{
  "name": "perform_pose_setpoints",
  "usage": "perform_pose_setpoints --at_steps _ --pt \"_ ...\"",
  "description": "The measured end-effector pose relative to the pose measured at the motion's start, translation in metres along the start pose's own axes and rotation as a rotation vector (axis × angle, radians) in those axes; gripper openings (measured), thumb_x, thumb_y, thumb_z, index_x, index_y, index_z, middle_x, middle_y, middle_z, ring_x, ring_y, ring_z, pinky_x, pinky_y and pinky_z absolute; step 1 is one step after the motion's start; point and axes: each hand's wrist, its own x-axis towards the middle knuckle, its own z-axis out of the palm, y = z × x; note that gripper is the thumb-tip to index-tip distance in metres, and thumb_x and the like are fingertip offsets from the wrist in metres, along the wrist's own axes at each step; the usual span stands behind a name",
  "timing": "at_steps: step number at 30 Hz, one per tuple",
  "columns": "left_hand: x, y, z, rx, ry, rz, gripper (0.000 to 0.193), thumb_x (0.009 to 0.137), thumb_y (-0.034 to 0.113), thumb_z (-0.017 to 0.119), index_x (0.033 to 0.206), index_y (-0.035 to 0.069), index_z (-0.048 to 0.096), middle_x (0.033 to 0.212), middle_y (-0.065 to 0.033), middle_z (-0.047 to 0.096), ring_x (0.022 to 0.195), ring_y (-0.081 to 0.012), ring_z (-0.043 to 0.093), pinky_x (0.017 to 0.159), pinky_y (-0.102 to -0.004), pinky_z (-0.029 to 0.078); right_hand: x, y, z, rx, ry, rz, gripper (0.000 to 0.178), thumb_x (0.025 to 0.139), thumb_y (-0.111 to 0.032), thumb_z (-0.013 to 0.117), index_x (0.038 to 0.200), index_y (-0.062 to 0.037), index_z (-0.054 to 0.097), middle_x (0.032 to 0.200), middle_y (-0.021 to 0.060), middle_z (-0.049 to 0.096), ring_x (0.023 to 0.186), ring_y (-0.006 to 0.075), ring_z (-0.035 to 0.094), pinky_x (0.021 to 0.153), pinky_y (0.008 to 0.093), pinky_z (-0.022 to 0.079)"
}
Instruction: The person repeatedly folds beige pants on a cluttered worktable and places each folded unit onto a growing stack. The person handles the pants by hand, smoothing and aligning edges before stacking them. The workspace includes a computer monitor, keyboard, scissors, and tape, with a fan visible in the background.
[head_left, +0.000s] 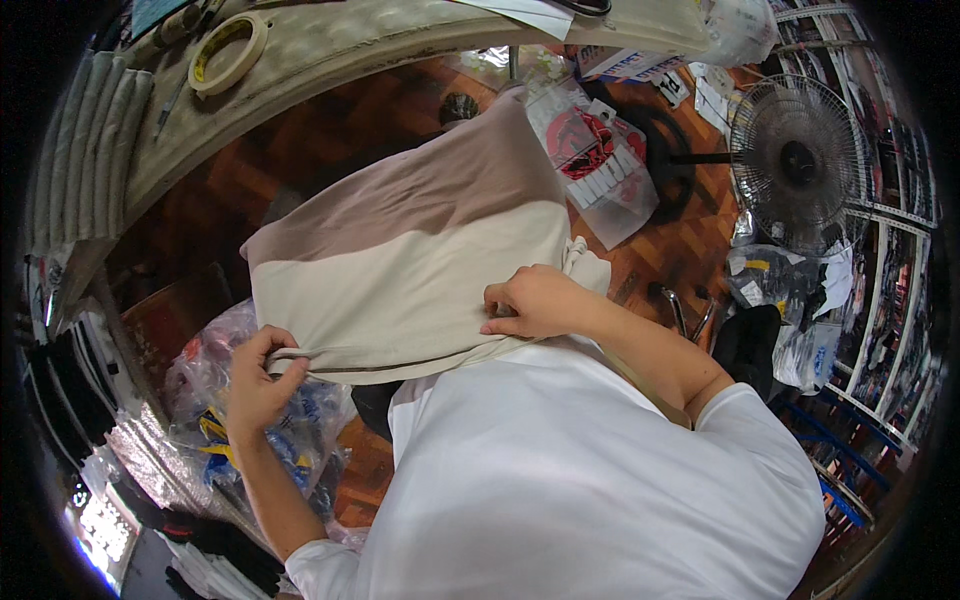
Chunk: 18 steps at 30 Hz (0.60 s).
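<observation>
Head view, lower half of the frame: the person's white shirt (560,480) fills the foreground, and both bare hands work just above it. Left hand (258,380), lower left of centre, is clamped on the folded lower edge of the two-tone beige and taupe cotton garment (420,255), thumb over the hem. Right hand (535,302), right of centre, lies curled on the same edge, fingers pressed into the cloth against the body.

Risk, as a judgement: the garment hangs unsupported between the two hands and the worktop (350,45) at the top of the frame. If either grip slackens, the fold could open or the cloth could slide toward the wooden floor (390,105). Uneven tension could skew the edge.

Garment condition: cream lower panel, taupe upper panel, smooth, with creases gathered at both hands. Farther off, a clear printed plastic bag (600,165) lies beyond it, upper centre right.
</observation>
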Motion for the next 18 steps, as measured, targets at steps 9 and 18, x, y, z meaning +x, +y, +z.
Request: perform_pose_setpoints --at_steps 9,18 --pt "-0.001 0.0 -0.006 0.231 -0.14 0.016 0.02 0.065 0.009 0.063 0.082 -0.001 0.057 0.072 -0.0139 0.055 0.069 -0.027 0.056 0.064 -0.0331 0.043 -0.036 0.012 -0.016 -0.141 -0.024 0.147 0.031 0.076 -0.036 0.065 0.087 -0.0062 0.065 0.078 0.0154 0.065 0.079 0.0321 0.064 0.073 0.0424 0.049" --pt "0.018 -0.014 -0.003 0.378 0.236 -0.09 0.015 0.066 0.006 0.052 0.079 -0.001 0.051 0.071 -0.0134 0.052 0.072 -0.0277 0.054 0.069 -0.0335 0.041 -0.095 0.041 -0.035 -0.461 0.157 0.229 0.018 0.068 -0.02 0.066 0.08 -0.0072 0.068 0.084 0.014 0.061 0.083 0.0292 0.061 0.075 0.0403 0.049"
